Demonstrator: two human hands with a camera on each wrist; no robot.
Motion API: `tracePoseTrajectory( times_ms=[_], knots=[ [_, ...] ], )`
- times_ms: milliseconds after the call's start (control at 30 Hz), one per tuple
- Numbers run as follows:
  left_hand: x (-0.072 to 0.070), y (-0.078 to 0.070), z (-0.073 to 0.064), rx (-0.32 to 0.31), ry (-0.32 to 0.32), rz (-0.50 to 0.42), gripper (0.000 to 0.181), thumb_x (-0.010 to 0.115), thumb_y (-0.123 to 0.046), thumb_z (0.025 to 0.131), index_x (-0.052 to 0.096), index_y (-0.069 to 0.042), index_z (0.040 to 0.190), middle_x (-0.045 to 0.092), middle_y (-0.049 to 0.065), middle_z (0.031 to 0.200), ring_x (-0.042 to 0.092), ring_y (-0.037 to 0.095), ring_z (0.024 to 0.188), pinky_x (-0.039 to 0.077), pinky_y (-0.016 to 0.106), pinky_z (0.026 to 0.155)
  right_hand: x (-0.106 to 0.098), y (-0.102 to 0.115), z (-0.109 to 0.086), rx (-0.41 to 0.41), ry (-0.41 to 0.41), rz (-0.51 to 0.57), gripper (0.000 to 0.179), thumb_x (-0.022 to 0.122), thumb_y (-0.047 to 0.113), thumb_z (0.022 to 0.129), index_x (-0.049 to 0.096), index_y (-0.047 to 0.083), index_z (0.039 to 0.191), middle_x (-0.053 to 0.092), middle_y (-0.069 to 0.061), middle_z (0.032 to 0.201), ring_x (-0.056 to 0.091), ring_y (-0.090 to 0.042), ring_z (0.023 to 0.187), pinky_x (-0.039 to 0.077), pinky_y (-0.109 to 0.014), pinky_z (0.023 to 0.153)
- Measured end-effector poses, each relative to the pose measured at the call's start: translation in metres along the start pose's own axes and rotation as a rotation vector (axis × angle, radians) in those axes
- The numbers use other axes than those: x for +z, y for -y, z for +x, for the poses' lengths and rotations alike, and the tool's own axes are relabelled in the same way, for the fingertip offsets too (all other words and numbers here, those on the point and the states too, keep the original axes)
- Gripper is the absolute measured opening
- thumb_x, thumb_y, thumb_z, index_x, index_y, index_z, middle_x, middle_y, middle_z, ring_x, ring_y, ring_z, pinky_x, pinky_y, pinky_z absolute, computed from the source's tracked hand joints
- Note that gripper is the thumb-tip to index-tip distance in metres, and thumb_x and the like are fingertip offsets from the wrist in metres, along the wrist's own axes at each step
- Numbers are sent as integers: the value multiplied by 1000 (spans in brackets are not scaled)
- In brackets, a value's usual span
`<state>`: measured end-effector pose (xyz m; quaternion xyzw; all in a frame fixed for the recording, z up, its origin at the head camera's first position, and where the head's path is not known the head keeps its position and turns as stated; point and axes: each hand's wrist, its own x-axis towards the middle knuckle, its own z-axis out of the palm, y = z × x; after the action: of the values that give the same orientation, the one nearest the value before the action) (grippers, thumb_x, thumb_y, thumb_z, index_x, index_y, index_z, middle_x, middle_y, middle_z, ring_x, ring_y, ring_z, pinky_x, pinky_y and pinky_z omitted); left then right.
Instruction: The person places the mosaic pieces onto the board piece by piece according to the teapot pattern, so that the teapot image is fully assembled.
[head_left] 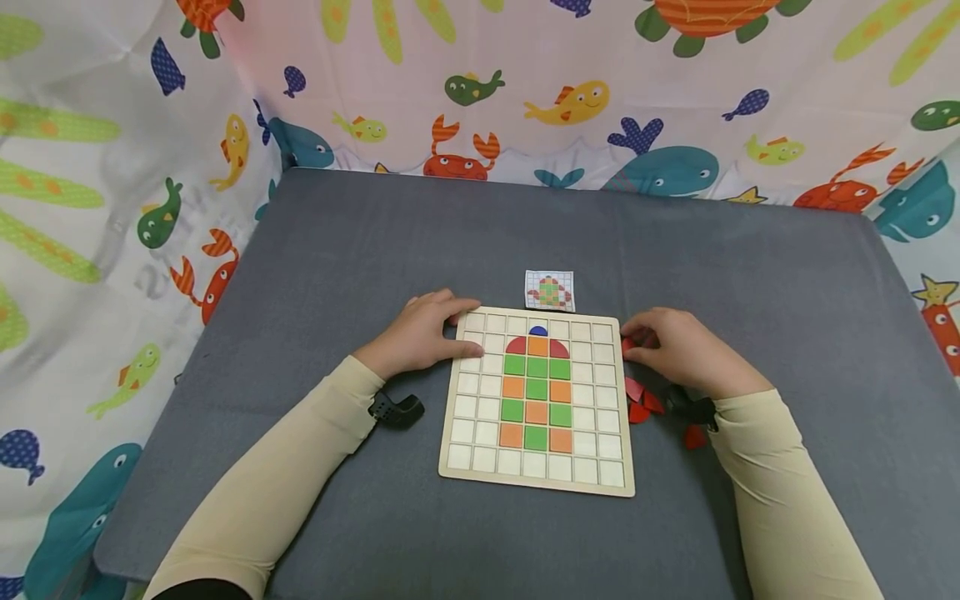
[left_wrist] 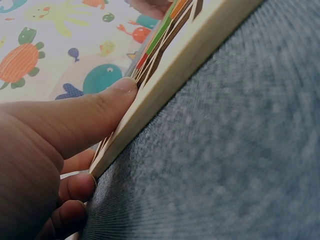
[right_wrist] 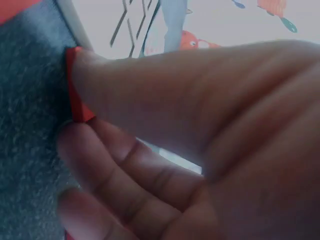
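A square wooden grid board lies on the grey table, bearing green and orange squares, two red quarter-rounds and a blue half-round. At its upper left corner, my left hand grips the edge, thumb on top and fingers at the side. The left wrist view shows the thumb on the rim. Beside the board's right edge, my right hand pinches a red piece between thumb and fingers; its full shape is hidden. Several loose red pieces lie just below that hand.
Behind the board is a small printed card with a gridded picture in red, green and orange. A grey cloth covers the table. A curtain with sea animals hangs along the back and left sides.
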<state>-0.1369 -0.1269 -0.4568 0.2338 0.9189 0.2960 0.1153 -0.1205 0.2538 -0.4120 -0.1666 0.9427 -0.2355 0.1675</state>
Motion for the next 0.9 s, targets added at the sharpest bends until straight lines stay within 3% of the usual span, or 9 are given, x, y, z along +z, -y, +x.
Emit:
tracePoseTrajectory(
  times_ms=[400, 633, 900],
  knots=[
    [-2, 0, -1, -2, 32, 31, 79, 80, -53, 91, 54, -15, 155, 51, 1, 99, 44, 19, 87, 27, 42, 88, -6, -2, -5, 60, -16, 18, 15, 85, 13, 90, 70, 8, 92, 70, -3, 84, 62, -20, 77, 51, -37, 71],
    [-2, 0, 0, -3, 33, 21, 79, 81, -52, 90, 55, -16, 155, 52, 1, 99, 45, 20, 88, 27, 43, 89, -10, 6, -11, -30, -31, -29, 11, 80, 12, 94, 83, 9, 104, 76, -1, 93, 64, -16, 81, 53, -37, 75],
    [-1, 1, 0, 4, 24, 23, 78, 81, -52, 90, 56, -15, 154, 52, 1, 99, 45, 20, 88, 27, 43, 89, -4, 20, -11, -39, -22, -20, 7, 77, 15, 97, 82, 11, 99, 76, 3, 88, 63, -12, 73, 52, -35, 70]
  ],
)
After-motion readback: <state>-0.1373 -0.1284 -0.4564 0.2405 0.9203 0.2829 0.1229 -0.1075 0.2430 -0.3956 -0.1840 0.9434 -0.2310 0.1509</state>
